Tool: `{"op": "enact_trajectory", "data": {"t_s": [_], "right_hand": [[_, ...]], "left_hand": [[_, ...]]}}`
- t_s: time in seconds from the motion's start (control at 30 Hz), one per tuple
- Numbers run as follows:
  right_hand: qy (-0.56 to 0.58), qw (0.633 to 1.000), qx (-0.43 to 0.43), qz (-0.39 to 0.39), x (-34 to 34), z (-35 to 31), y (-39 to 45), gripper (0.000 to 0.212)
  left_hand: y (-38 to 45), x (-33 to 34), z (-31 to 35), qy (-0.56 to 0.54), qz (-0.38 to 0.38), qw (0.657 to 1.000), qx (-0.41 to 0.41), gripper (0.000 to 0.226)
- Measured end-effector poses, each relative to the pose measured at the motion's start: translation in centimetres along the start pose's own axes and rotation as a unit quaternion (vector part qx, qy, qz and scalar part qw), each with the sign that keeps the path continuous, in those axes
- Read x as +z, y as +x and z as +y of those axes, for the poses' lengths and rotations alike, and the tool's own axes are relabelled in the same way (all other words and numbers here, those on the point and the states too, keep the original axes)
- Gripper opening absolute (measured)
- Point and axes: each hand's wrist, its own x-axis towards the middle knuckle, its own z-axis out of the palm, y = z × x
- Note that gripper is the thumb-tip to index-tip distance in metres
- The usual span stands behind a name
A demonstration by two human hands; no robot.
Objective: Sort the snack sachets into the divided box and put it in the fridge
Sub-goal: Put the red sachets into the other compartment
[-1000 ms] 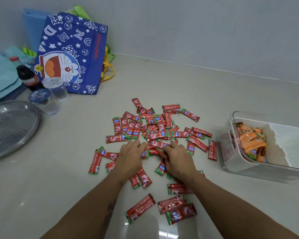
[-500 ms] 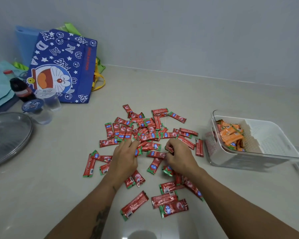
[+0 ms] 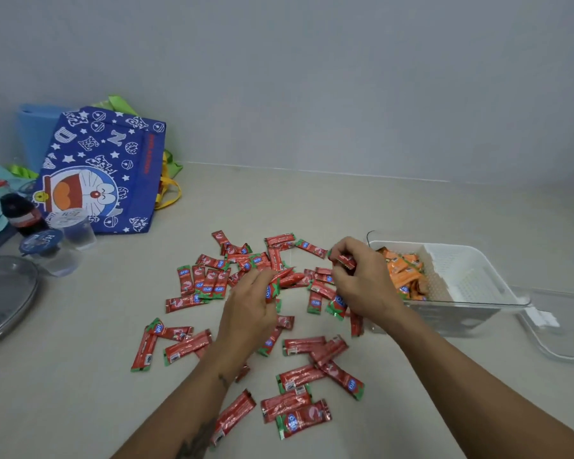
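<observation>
Now the right hand [image 3: 362, 279] has lifted, pinching red sachets [image 3: 345, 261] beside the divided box [image 3: 471, 306]; the left hand [image 3: 251, 308] grips more. They look light, thin and slippery, so pinch the middles.

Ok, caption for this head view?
Both hands gather red sachets beside the divided box holding orange sachets.

Beige counter [image 3: 312, 207] under red sachets [image 3: 209, 283], divided box [image 3: 444, 313], blue bag [image 3: 106, 173].
</observation>
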Motion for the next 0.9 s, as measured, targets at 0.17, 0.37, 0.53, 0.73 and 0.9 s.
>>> {"op": "enact_trajectory", "data": {"t_s": [0.17, 0.37, 0.53, 0.73, 0.9], "right_hand": [[0.014, 0.994, -0.006, 0.111, -8.1, 2.8, 1.0, 0.016], [-0.046, 0.977, -0.002, 0.21, -16.3, 9.3, 1.4, 0.018], [-0.068, 0.974, 0.018, 0.215, -19.1, 14.2, 1.3, 0.021], [-0.095, 0.992, 0.038, 0.079, -19.3, 18.0, 0.7, 0.024], [-0.13, 0.977, 0.069, -0.153, -19.9, 18.7, 0.7, 0.02]], "left_hand": [[2.4, 2.8, 7.0, -0.038, 0.039, 0.996, 0.065, 0.039], [3.7, 8.0, 15.4, -0.055, 0.049, 0.992, 0.099, 0.023], [3.6, 11.1, 20.4, -0.072, 0.045, 0.993, 0.083, 0.02], [4.0, 13.2, 24.3, -0.113, 0.059, 0.991, 0.026, 0.01], [4.6, 14.4, 26.2, -0.139, 0.04, 0.989, -0.02, 0.012]]}}
